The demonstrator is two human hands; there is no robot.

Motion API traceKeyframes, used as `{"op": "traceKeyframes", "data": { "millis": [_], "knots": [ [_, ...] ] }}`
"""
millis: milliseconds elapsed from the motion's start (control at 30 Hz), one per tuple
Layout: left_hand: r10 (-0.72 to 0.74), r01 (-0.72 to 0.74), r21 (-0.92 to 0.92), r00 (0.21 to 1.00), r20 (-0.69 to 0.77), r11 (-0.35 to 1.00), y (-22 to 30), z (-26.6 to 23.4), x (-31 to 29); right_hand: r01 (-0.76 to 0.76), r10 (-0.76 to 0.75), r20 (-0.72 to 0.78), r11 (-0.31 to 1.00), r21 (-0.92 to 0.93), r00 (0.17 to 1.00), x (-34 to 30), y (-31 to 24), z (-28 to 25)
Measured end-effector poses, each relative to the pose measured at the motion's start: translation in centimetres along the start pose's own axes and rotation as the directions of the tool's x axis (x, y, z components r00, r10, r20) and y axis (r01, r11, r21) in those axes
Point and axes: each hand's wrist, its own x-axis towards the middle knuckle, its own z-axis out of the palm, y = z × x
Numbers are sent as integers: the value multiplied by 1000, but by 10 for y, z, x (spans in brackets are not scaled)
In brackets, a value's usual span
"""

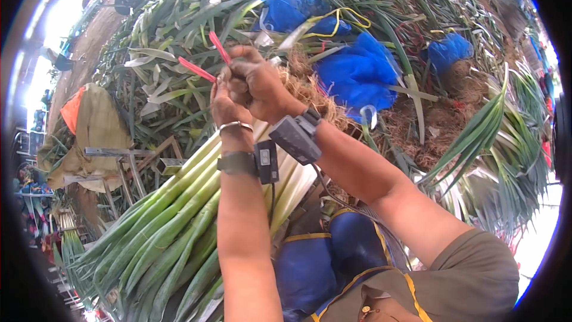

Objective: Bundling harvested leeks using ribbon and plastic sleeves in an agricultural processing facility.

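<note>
My left hand (226, 102) and my right hand (260, 82) are close together, fingers closed in a pinch. Two ends of a pink-red strip (197, 70) stick out from between the fingers, pointing up and left. What lies inside the fingers is partly hidden. Below the hands, and partly behind my left forearm, lies a big bunch of leeks (164, 226). Its green leaves spread toward the lower left, and its pale stalks and brown roots (307, 92) reach up by my right wrist. Whether the strip goes round the bunch cannot be seen.
Loose leek leaves (173, 30) cover the ground ahead. Blue mesh bags (360, 74) lie among them. More leeks (506, 143) with roots are piled at the right. A stool-like metal frame (128, 158) and a draped brown cloth (101, 122) stand at the left.
</note>
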Motion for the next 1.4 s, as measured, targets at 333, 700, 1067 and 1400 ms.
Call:
{"op": "traceKeyframes", "data": {
  "millis": [333,700,1067,1400],
  "knots": [
    [37,-46,-66,991,-125,997,7,-10,2,170,-179,18,896,-411,984,24,41,-25],
    [156,-127,199,978,-135,972,27,12,-7,287,-494,76,366,-885,866,20,54,-52],
    [-357,-537,766,679,641,355,85,56,16,282,-390,152,302,-911,908,28,47,-65],
    [-454,-638,716,747,486,-283,109,-21,36,338,-368,127,595,-729,921,12,60,-48]
  ]
}}
